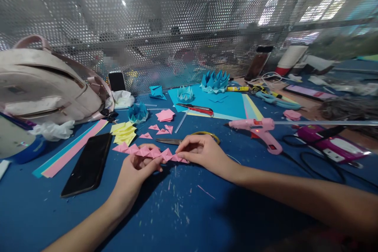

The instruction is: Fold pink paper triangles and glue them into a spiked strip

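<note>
A zigzag strip of folded pink paper triangles [144, 151] stretches between my two hands, just above the blue tabletop. My left hand [138, 171] grips its middle from below, thumb in front and fingers behind. At the strip's right end, my right hand [203, 151] pinches the last triangle. Behind the right hand lie scissors [168, 141] with yellow handles, partly covered by it. Loose pink folded triangles [162, 131] and a pile of pink paper pieces [165, 115] sit beyond the strip. Yellow folded pieces [123, 132] are stacked behind its left end.
A pink glue gun [256, 128] with a long stick lies at right, near a purple power strip [330, 143]. A black phone [87, 165] and paper strips [71, 149] are at left. Behind are a red utility knife [196, 109], blue paper crowns [215, 81] and a backpack [44, 82].
</note>
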Available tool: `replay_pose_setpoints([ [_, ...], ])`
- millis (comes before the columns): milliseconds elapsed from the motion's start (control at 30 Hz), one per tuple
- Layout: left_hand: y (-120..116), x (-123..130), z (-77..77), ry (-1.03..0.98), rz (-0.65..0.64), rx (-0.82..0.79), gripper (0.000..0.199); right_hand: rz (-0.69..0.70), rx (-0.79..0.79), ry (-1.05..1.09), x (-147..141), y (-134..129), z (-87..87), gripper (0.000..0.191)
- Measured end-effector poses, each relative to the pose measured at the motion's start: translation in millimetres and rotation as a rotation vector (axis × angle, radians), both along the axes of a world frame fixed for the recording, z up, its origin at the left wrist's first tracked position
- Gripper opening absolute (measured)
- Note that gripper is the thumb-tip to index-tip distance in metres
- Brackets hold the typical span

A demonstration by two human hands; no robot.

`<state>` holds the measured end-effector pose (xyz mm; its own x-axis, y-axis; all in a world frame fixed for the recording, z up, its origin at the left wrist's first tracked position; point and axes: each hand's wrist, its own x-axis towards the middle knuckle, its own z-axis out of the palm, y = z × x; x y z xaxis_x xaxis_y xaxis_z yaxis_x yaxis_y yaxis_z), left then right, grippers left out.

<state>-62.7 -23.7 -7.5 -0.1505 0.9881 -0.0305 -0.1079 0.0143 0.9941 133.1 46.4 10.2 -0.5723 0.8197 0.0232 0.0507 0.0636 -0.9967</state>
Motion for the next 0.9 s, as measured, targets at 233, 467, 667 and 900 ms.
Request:
replay_pose_setpoints([
  [233,-1,3,4.7,0.072,0.017,-0.046,0.023,0.005,-0.006,0.018,-2,-3,-1.2,0.016],
  [467,1,5,8.2,0.083,0.005,-0.076,0.028,0.012,0.022,0.014,-3,-5,-4.5,0.015],
  [667,2,1,2.2,0.007,0.007,-0.08,0.028,-0.001,0.017,0.015,-4,-8,-2.3,0.014],
  [900,3,3,3.3,0.006,0.012,-0.07,0.028,-0.01,-0.013,0.032,-6,-11,-2.9,0.014],
])
